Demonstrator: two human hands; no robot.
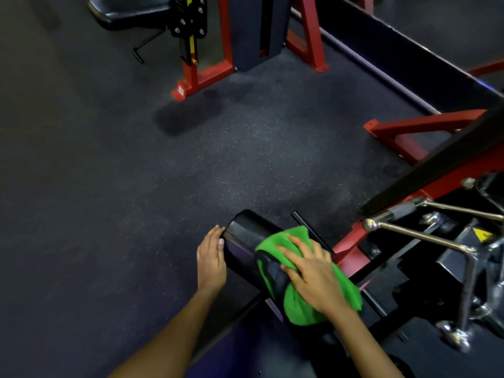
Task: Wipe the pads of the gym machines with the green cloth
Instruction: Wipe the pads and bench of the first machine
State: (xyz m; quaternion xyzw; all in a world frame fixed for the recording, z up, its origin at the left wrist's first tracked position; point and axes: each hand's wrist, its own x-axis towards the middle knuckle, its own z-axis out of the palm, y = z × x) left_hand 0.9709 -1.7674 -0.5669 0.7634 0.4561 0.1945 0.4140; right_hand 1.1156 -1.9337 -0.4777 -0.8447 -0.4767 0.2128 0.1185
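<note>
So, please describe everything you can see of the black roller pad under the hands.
The black cylindrical roller pad looks like glossy vinyl and lies roughly level on the red-framed machine. Its flat round end faces left. The left hand touches that end with straight fingers. The bright green cloth drapes over its right part, pressed down by the right hand.

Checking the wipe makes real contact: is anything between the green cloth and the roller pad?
Nothing visible. The green cloth drapes directly on the black roller pad, pressed by the right hand; the left hand rests on the pad's end.
</note>
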